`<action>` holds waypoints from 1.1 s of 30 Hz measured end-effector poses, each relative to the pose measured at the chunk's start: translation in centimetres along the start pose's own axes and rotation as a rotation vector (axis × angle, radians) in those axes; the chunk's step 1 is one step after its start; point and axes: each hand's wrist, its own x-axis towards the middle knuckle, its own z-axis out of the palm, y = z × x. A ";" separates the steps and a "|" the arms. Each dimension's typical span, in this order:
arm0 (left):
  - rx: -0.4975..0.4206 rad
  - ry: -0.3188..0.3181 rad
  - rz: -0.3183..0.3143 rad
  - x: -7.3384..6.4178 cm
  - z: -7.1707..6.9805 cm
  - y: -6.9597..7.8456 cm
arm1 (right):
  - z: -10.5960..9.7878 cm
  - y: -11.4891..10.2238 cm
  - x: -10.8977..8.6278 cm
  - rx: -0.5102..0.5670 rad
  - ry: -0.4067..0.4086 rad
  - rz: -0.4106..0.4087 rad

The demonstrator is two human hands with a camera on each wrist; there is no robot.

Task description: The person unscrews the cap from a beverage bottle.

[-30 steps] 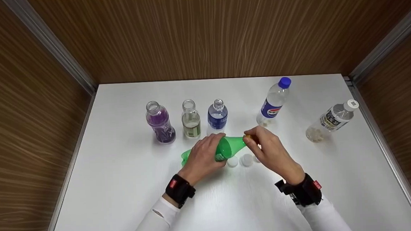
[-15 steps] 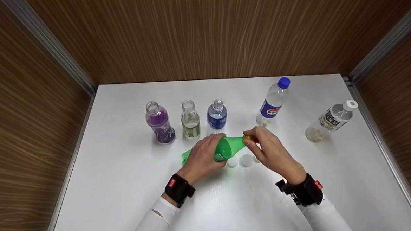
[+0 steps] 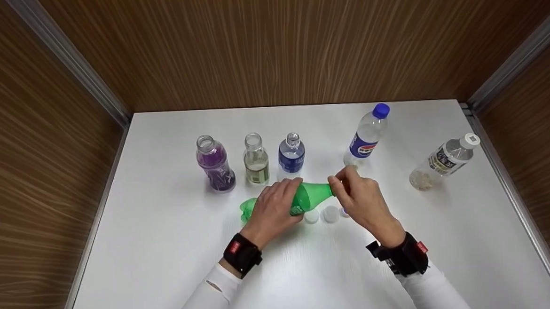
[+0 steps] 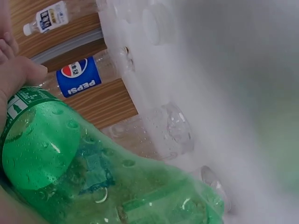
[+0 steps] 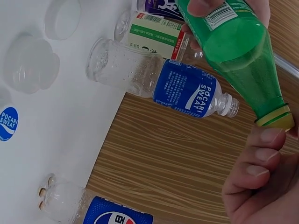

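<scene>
My left hand [image 3: 274, 208] wraps round the label of a green plastic bottle [image 3: 312, 196], which lies tilted over the white table with its neck to the right. At the neck, my right hand [image 3: 364, 201] pinches the yellow screw cap [image 5: 276, 119], its fingertips hiding the cap in the head view. The cap sits on the bottle's mouth in the right wrist view. Just below the neck lie loose caps: a white one [image 3: 311, 216], a translucent one [image 3: 331, 214] and a Pocari Sweat cap [image 5: 8, 123] with a blue top.
Behind the hands stand a purple-wrapped bottle [image 3: 215, 164], a small clear bottle [image 3: 256, 160] and a Pocari Sweat bottle [image 3: 291, 154], all uncapped. To the right are a blue-capped Pepsi bottle [image 3: 367, 133] and a white-capped bottle [image 3: 444, 159]. Wood-grain panels [image 3: 269, 46] enclose the table.
The fingers of my right hand have changed their hold on the yellow cap, which they now cover in the head view. My left hand keeps its grip on the green bottle.
</scene>
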 end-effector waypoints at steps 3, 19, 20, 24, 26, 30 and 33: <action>-0.013 -0.025 -0.007 -0.1 0.1 0.0 | 0.0 0.0 -0.1 0.020 -0.004 -0.002; -0.286 -0.118 -0.051 0.0 -0.2 -0.5 | -0.4 0.1 0.0 0.126 -0.064 -0.110; -0.300 -0.125 -0.059 0.0 -0.3 -0.5 | -0.4 0.1 0.0 0.133 -0.069 -0.120; -0.343 -0.159 -0.093 -0.1 -0.3 -0.5 | -0.5 0.2 0.0 0.153 -0.085 -0.141; -0.351 -0.170 -0.104 -0.1 -0.4 -0.5 | -0.5 0.2 0.0 0.156 -0.094 -0.140; -0.338 -0.168 -0.101 -0.1 -0.3 -0.5 | -0.6 0.2 -0.1 0.142 -0.113 -0.133; -0.325 -0.158 -0.092 0.0 -0.3 -0.6 | -0.7 0.3 -0.1 0.122 -0.124 -0.135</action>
